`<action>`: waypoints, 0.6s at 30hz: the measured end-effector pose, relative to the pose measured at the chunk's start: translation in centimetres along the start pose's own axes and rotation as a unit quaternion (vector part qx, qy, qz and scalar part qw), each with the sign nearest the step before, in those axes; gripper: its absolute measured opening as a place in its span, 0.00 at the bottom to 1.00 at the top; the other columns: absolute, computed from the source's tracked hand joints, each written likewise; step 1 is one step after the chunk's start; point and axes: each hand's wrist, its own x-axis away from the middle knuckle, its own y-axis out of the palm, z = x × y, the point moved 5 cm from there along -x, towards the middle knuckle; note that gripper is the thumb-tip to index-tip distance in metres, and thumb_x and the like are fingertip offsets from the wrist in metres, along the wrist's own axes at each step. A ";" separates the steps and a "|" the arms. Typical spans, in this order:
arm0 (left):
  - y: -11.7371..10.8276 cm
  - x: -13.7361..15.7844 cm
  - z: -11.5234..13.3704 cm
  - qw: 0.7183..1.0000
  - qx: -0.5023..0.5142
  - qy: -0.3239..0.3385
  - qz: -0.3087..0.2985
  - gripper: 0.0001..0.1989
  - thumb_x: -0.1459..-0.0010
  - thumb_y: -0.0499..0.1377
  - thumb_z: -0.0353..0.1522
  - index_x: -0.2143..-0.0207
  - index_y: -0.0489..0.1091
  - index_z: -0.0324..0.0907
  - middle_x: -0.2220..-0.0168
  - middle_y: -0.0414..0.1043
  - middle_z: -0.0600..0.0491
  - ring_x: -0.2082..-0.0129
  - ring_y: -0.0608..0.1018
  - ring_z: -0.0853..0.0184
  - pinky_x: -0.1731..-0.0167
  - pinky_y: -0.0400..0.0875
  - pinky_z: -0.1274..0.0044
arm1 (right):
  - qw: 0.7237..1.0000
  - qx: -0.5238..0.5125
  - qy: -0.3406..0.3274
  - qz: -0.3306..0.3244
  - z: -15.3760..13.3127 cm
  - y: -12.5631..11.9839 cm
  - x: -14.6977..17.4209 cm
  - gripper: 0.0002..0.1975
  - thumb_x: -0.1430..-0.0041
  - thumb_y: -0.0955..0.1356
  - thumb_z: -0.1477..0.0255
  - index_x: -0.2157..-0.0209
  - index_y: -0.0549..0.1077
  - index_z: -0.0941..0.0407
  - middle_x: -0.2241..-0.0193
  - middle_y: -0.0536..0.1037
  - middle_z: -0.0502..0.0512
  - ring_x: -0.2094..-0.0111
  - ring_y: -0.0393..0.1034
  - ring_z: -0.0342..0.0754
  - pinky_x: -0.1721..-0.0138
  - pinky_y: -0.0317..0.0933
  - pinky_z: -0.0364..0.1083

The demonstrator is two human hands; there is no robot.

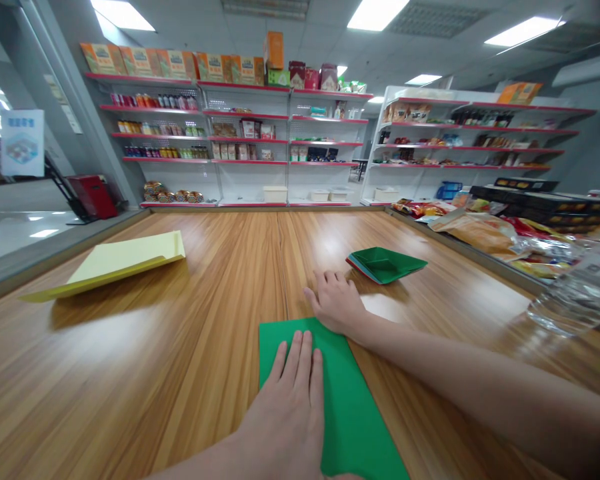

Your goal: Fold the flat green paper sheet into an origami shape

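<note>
Hands (pixel 290 407) flat, green paper (pixel 350 407), wooden table (pixel 155 373)

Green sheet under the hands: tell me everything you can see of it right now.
The green sheet looks like plain matte paper, a long rectangle lying flat on the wooden table, running from the near edge of view away. The left hand presses palm-down on its near left part; the right hand rests at its far right corner. No print visible.
</note>
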 end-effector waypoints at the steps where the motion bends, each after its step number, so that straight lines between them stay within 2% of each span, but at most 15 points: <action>1: 0.0 0.0 0.0 1.000 0.000 0.002 0.002 0.54 0.48 0.47 0.59 0.36 0.40 0.22 0.37 0.25 0.30 0.38 0.31 0.42 0.40 0.37 0.52 | 1.000 -0.003 -0.005 0.001 0.0 0.2 -0.6 0.26 0.35 0.53 0.56 0.46 0.62 0.60 0.55 0.70 0.69 0.52 0.61 0.62 0.57 0.58 0.58; 7: 0.3 0.1 -0.2 1.000 0.009 -0.008 0.012 0.56 0.51 0.46 0.62 0.36 0.41 0.24 0.36 0.26 0.32 0.38 0.32 0.43 0.40 0.38 0.52 | 0.999 -0.026 -0.014 -0.013 0.1 0.8 -2.0 0.25 0.33 0.51 0.59 0.51 0.64 0.63 0.55 0.69 0.70 0.51 0.60 0.60 0.53 0.56 0.56; 13: 0.3 0.3 -0.1 0.999 0.016 -0.025 0.029 0.57 0.53 0.44 0.64 0.36 0.42 0.26 0.35 0.29 0.34 0.37 0.35 0.43 0.39 0.39 0.54 | 0.999 -0.041 -0.033 0.002 -0.1 -0.3 0.4 0.22 0.31 0.51 0.65 0.44 0.57 0.64 0.53 0.67 0.68 0.51 0.60 0.56 0.50 0.55 0.52; 18: 0.3 0.4 0.0 0.999 0.016 -0.024 0.035 0.57 0.52 0.43 0.64 0.35 0.41 0.27 0.35 0.30 0.35 0.36 0.36 0.43 0.39 0.39 0.53 | 0.995 -0.050 -0.083 0.002 -0.3 -1.5 3.1 0.21 0.33 0.55 0.65 0.44 0.60 0.60 0.51 0.66 0.67 0.48 0.59 0.59 0.46 0.50 0.60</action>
